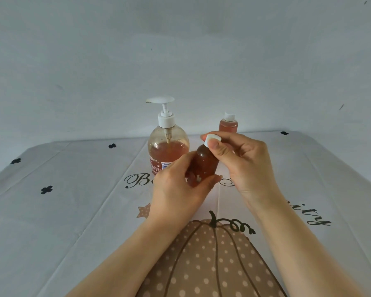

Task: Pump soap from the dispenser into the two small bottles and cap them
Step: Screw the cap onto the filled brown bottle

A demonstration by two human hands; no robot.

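My left hand (pixel 176 187) grips a small bottle (pixel 204 163) full of orange soap, held above the table. My right hand (pixel 242 159) pinches the white cap (pixel 212 139) sitting on that bottle's neck, thumb in front and fingers behind. The pump dispenser (pixel 168 144), clear with orange soap about half full and a white pump head, stands just behind my left hand. A second small bottle (pixel 228 124) with a white cap on stands at the back right, partly hidden by my right hand.
The table is covered by a white cloth (pixel 73 200) with black flower marks, script lettering and a dotted pumpkin print (pixel 210 260). A plain pale wall rises right behind the table's far edge.
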